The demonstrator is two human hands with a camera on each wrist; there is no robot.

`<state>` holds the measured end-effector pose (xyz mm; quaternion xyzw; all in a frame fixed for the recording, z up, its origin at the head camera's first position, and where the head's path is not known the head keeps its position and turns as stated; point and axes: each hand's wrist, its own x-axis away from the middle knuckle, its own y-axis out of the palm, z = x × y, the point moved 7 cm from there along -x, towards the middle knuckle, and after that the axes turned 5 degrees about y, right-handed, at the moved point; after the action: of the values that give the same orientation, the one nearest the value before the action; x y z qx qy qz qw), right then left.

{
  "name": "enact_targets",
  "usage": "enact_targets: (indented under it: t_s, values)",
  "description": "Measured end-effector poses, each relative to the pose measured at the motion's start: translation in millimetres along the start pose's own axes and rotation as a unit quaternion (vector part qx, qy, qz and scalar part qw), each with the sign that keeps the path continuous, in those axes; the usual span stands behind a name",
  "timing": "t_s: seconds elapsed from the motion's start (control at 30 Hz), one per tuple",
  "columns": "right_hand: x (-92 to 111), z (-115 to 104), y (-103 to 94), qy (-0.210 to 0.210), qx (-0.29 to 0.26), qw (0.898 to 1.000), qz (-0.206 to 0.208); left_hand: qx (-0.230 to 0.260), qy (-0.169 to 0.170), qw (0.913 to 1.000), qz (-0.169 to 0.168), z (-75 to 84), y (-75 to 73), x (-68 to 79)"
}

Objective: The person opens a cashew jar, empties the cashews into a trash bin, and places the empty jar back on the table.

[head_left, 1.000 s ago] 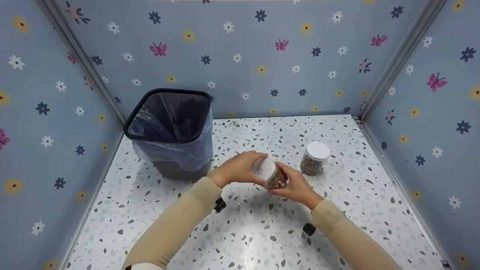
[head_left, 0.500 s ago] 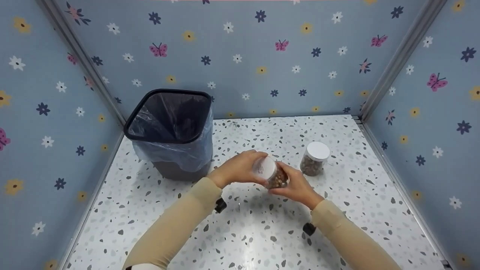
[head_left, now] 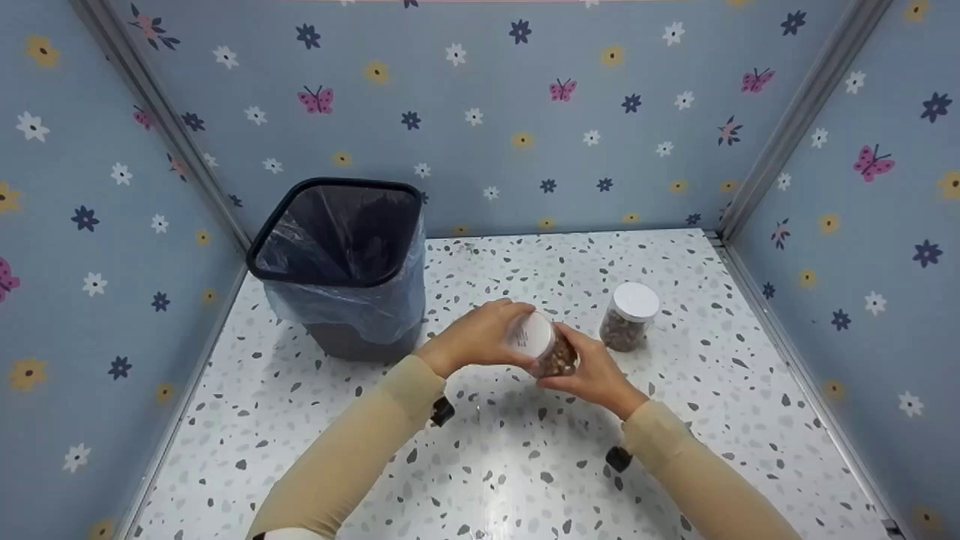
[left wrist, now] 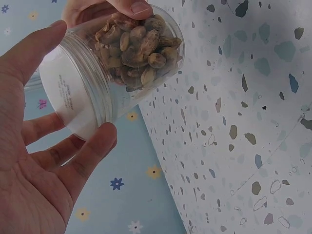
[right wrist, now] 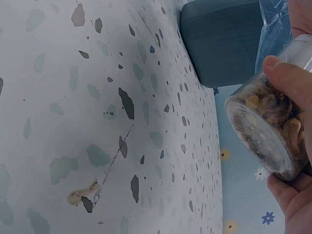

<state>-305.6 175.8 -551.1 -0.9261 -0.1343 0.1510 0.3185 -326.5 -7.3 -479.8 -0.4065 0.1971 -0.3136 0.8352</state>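
A clear jar point(head_left: 559, 358) of brown, nut-like pieces is held tilted between both hands above the table. My left hand point(head_left: 478, 337) grips its white lid point(head_left: 531, 335), fingers and thumb spread round the rim. Small print shows on that lid point(left wrist: 67, 92) in the left wrist view. Around the lower body of the jar, my right hand point(head_left: 594, 373) keeps its hold. The right wrist view shows the jar's clear base point(right wrist: 261, 139), with a thumb across the side. A second white-lidded jar point(head_left: 624, 330) stands upright to the right of the hands.
At the left stands a dark bin point(head_left: 360, 339) with a clear plastic liner point(head_left: 382, 307) folded over its black rim. The speckled white table point(head_left: 517, 465) is bounded by flowered blue panels point(head_left: 465, 112) at the back and both sides.
The print on the lid sits at a slightly different angle than before. Both hands and the held jar stay almost in the same place.
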Motion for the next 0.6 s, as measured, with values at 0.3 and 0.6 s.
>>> enact_targets:
  t_s: [0.3,0.6]
  values:
    - [0.2,-0.1,-0.2,0.005,0.002,1.000,0.003,0.016,-0.001,0.9999,-0.006,-2.1,-1.9,2.7]
    - [0.9,-2.5,0.6,-0.004,0.000,1.000,0.002,0.000,0.069,0.9960,-0.057,4.3,-3.1,4.4]
